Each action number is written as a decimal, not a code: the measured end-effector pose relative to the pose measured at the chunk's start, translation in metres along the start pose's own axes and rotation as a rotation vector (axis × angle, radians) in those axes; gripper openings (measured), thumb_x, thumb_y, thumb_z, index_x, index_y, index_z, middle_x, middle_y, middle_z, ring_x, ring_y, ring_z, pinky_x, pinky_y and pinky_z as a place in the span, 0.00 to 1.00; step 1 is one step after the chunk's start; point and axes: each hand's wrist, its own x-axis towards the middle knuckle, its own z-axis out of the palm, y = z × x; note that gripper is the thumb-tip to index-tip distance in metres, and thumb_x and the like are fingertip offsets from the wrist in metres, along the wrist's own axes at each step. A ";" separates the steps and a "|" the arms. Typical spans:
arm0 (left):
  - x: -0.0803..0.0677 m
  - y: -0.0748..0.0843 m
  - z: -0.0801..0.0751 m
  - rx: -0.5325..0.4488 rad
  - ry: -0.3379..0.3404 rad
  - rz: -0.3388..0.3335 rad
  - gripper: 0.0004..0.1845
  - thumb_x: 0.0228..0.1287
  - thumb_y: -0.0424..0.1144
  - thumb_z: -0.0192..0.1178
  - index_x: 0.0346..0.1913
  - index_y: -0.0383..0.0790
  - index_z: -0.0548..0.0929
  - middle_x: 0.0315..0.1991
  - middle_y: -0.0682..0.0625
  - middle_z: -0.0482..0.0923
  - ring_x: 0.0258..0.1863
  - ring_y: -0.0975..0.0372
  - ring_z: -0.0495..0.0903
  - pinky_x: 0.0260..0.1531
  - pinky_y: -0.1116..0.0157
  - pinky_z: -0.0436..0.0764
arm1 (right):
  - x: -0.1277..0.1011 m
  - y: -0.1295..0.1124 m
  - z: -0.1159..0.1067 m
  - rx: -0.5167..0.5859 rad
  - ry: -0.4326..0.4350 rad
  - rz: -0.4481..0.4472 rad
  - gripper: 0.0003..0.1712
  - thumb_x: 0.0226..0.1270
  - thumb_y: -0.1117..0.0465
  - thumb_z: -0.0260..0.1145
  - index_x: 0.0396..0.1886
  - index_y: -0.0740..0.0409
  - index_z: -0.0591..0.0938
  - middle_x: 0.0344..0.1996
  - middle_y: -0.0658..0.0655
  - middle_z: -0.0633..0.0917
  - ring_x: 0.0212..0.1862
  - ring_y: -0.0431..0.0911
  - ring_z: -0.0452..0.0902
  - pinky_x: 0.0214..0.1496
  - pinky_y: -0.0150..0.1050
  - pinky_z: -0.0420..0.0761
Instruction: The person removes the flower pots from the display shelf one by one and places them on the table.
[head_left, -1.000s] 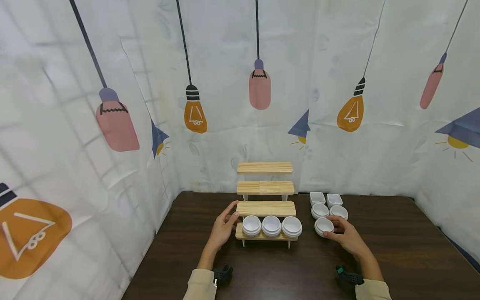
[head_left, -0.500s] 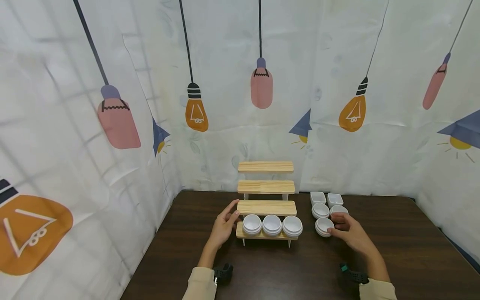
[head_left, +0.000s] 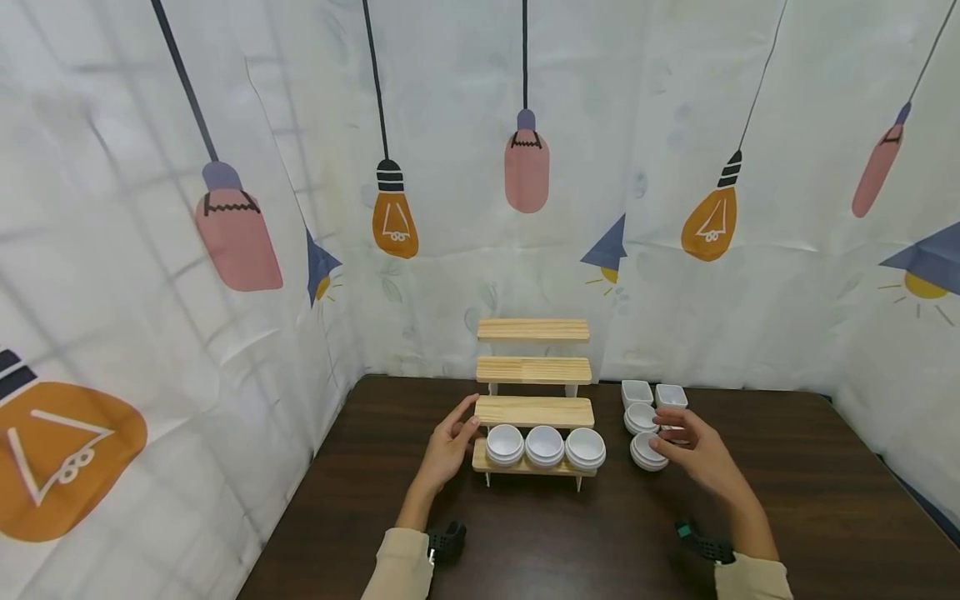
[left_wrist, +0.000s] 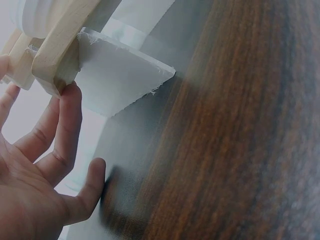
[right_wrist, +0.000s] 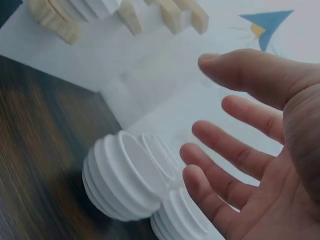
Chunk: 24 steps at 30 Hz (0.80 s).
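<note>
A four-tier wooden stepped shelf point(head_left: 534, 412) stands mid-table, with three white ribbed bowls point(head_left: 543, 445) on its lowest step. My left hand point(head_left: 463, 422) rests with straight fingers against the shelf's left end; in the left wrist view a fingertip touches the wooden step end point(left_wrist: 55, 65). My right hand point(head_left: 664, 430) hovers open, fingers spread, over the loose bowls to the right of the shelf. A round ribbed bowl point(head_left: 647, 452) lies just below its thumb, and the same bowl point(right_wrist: 125, 175) shows under the fingers point(right_wrist: 220, 150) in the right wrist view, untouched.
Behind the right hand sit another round bowl point(head_left: 640, 416) and two square white dishes point(head_left: 636, 390). The dark wooden table point(head_left: 570, 533) is walled on three sides by a white cloth with printed light bulbs point(head_left: 420, 250).
My right hand has let go of the front round bowl, lifted and moved a little back over the group of bowls. The left hand has stayed at the shelf's end.
</note>
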 end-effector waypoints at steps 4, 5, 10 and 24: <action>0.000 0.000 0.001 -0.005 0.007 -0.004 0.24 0.78 0.38 0.57 0.73 0.48 0.73 0.35 0.37 0.87 0.34 0.57 0.86 0.34 0.65 0.86 | 0.002 -0.003 0.007 0.030 -0.006 -0.043 0.29 0.71 0.62 0.70 0.68 0.64 0.73 0.59 0.70 0.81 0.50 0.39 0.82 0.44 0.33 0.84; 0.000 0.000 0.001 -0.007 0.010 -0.005 0.24 0.78 0.38 0.57 0.73 0.48 0.73 0.35 0.37 0.87 0.34 0.57 0.86 0.33 0.65 0.85 | 0.002 -0.004 0.010 0.043 -0.015 -0.050 0.29 0.71 0.62 0.69 0.68 0.65 0.73 0.59 0.70 0.80 0.50 0.40 0.82 0.45 0.33 0.84; 0.000 -0.001 0.002 -0.003 0.016 -0.016 0.24 0.78 0.38 0.57 0.73 0.49 0.74 0.35 0.38 0.87 0.33 0.57 0.85 0.34 0.60 0.87 | 0.004 -0.008 0.019 0.108 -0.076 -0.063 0.31 0.71 0.63 0.69 0.70 0.68 0.70 0.62 0.73 0.78 0.52 0.42 0.82 0.49 0.32 0.84; -0.001 0.003 0.000 -0.006 -0.006 -0.010 0.24 0.78 0.37 0.57 0.73 0.46 0.73 0.39 0.30 0.86 0.37 0.50 0.87 0.36 0.57 0.87 | 0.011 -0.006 0.041 0.151 -0.205 -0.139 0.30 0.69 0.66 0.70 0.69 0.60 0.73 0.63 0.71 0.77 0.55 0.54 0.81 0.51 0.35 0.83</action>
